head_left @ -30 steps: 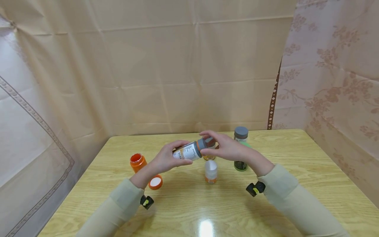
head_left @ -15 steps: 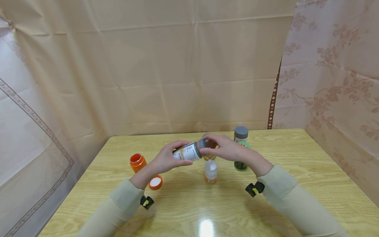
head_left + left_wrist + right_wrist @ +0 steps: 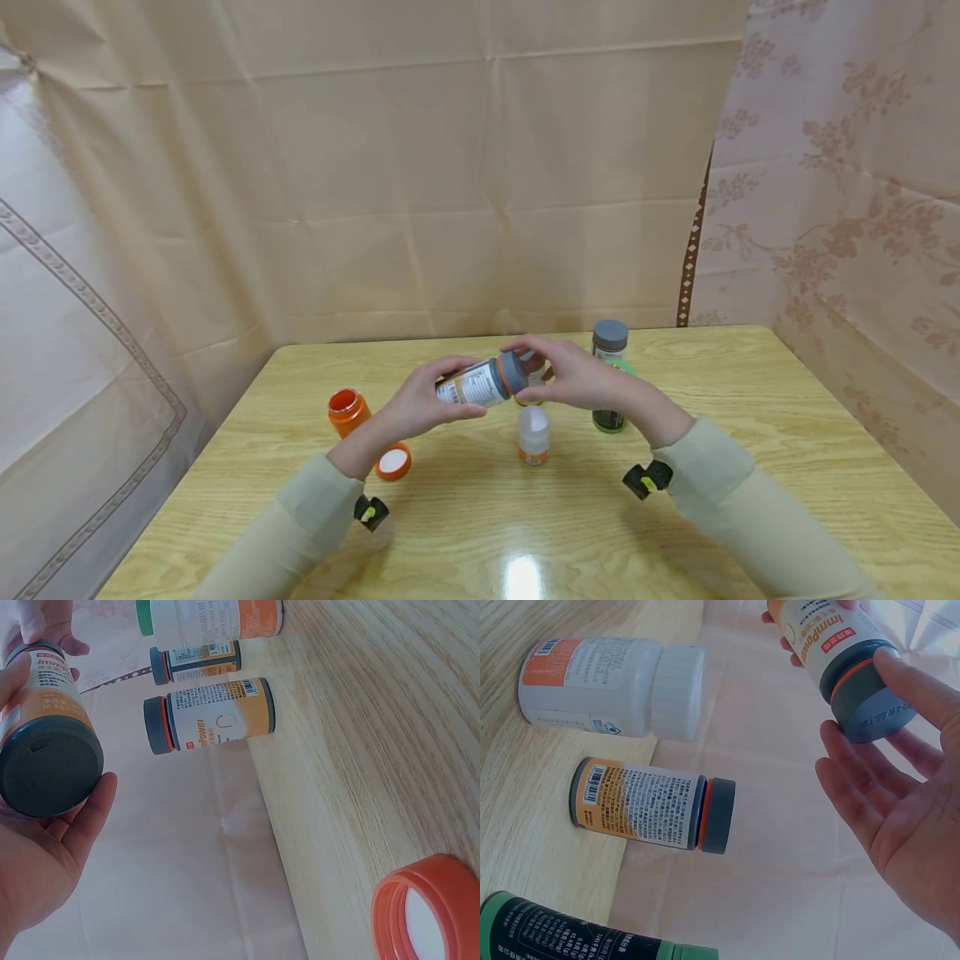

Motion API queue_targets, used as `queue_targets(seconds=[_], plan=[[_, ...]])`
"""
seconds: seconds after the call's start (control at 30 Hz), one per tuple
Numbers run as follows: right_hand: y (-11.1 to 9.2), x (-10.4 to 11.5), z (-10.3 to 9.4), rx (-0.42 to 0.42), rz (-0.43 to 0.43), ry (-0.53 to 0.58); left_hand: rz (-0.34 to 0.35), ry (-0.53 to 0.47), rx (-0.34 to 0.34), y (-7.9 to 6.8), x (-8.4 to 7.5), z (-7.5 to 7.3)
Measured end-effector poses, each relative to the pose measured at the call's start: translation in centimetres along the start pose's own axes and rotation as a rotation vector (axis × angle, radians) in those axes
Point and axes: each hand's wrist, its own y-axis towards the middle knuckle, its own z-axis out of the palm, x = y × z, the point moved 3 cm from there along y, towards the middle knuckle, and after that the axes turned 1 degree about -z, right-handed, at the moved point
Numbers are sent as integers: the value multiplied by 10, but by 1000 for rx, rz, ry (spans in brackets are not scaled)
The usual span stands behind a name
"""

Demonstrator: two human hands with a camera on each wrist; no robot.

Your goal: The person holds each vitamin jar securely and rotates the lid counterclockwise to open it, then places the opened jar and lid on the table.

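My left hand (image 3: 423, 400) grips a supplement bottle (image 3: 472, 386) around its body, tilted and held above the table. The bottle has a white and orange label, a dark base and a dark grey cap (image 3: 513, 372) with an orange ring. My right hand (image 3: 581, 375) is at the cap; in the right wrist view the thumb lies against the cap's rim and the fingers curve loosely below it. The cap is on the bottle. In the left wrist view the bottle's dark base (image 3: 51, 765) faces the camera, with the left thumb and fingers around the body.
An uncapped orange bottle (image 3: 348, 412) and an upturned orange cap (image 3: 393, 461) are at left on the wooden table (image 3: 450, 517). A white bottle (image 3: 534, 437) stands below the hands. At right are a grey-capped bottle (image 3: 611, 335) and a black-and-green bottle (image 3: 608, 419).
My right thumb and fingers have shifted around the cap, with the thumb now lower and looser. The left hand and bottle have hardly moved.
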Motion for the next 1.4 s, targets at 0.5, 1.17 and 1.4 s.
queue_targets(seconds=[0.5, 1.17, 1.4], plan=[[2, -1, 0, -14, 86, 4, -7, -5, 5, -3, -6, -1], [1, 1, 1, 10, 57, -27, -5, -7, -10, -2, 2, -1], [1, 0, 1, -6, -6, -46, -4, -13, -8, -2, 2, -2]])
